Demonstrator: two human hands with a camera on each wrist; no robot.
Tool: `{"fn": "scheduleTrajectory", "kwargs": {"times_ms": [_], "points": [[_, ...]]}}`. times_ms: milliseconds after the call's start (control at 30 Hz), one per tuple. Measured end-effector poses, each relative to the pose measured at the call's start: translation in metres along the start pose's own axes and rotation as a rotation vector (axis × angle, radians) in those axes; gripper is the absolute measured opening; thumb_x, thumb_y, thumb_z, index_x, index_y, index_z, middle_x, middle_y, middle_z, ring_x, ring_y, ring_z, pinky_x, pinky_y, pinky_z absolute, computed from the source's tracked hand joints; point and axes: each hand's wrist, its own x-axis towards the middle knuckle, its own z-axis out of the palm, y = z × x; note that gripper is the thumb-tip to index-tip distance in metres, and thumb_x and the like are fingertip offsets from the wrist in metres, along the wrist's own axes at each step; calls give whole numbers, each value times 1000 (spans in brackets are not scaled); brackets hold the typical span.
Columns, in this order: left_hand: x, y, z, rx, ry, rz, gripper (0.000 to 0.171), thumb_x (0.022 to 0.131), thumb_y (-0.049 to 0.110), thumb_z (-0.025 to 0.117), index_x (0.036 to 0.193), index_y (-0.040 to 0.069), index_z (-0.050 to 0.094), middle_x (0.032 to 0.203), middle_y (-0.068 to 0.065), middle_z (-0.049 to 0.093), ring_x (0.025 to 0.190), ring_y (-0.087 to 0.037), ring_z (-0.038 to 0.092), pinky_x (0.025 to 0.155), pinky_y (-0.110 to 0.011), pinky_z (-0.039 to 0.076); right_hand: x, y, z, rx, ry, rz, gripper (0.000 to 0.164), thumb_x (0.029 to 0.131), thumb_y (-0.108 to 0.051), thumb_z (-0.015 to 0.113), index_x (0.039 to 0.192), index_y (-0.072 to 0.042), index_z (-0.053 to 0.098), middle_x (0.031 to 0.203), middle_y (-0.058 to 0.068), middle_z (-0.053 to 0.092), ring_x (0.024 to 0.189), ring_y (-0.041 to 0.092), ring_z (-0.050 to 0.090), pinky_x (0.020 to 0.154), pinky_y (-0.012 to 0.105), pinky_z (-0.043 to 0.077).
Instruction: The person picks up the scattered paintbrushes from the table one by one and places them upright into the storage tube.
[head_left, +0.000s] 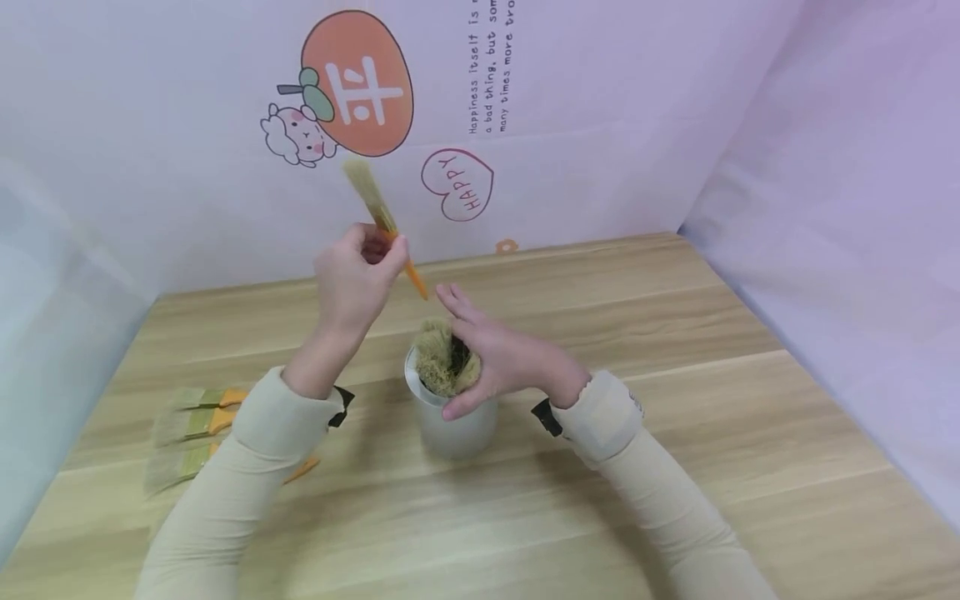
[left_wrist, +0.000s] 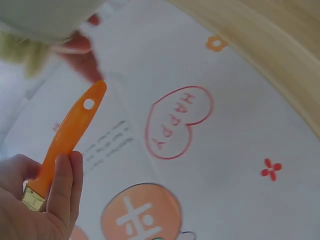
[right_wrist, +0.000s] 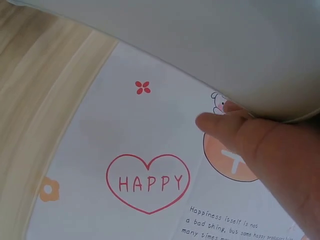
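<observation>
In the head view my left hand (head_left: 358, 271) pinches a paintbrush (head_left: 371, 192) with an orange handle, raised above the table, its pale bristles pointing up and away. The left wrist view shows the orange handle (left_wrist: 72, 125) between thumb and fingers, near the metal band. My right hand (head_left: 510, 354) holds a white cup (head_left: 457, 429) by its upper part, thumb at the near side of the rim and fingers reaching past the far side. Tan, bristly tufts (head_left: 438, 362) with a dark patch fill the cup's mouth. The brush handle's tip hangs beyond the cup, near the right fingertips.
On the wooden table (head_left: 675, 467) at the left lie several paintbrushes (head_left: 197, 423) with orange handles, partly hidden behind my left sleeve. A white printed cloth (head_left: 600, 108) hangs along the table's back edge, and pale cloth sides (head_left: 862, 250) flank it.
</observation>
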Motion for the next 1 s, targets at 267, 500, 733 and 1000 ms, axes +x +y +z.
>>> {"fn": "scheduleTrajectory", "kwargs": {"times_ms": [267,500,733,1000], "points": [[-16,32,-6,-95,-63,72,17,83,9,67,86,-8,67,76,-19,70,61,-14,60,57,-9,48,0,5,2,36,36,-4,131,65,-35,88,150,9,-1,156,22,-25,150,33,-8,122,46,11],[-33,40,2,-94,-138,117,15,82,9,68,82,-6,68,71,-16,70,59,-21,65,56,-14,50,1,8,4,27,81,-123,139,63,-35,89,152,0,-12,155,18,-31,147,29,-22,122,46,1],[-43,38,11,-117,-183,152,15,80,6,68,86,-7,67,73,-18,70,64,-23,69,59,-23,57,0,8,4,71,98,-148,142,63,-27,90,149,0,-20,155,17,-32,148,29,-20,122,47,1],[-49,34,13,-51,-245,99,18,81,12,70,89,-5,68,77,-15,71,68,-21,71,61,-24,58,-3,6,4,56,112,-66,139,62,-29,91,151,2,-11,150,22,-37,146,33,-24,122,49,5]]}}
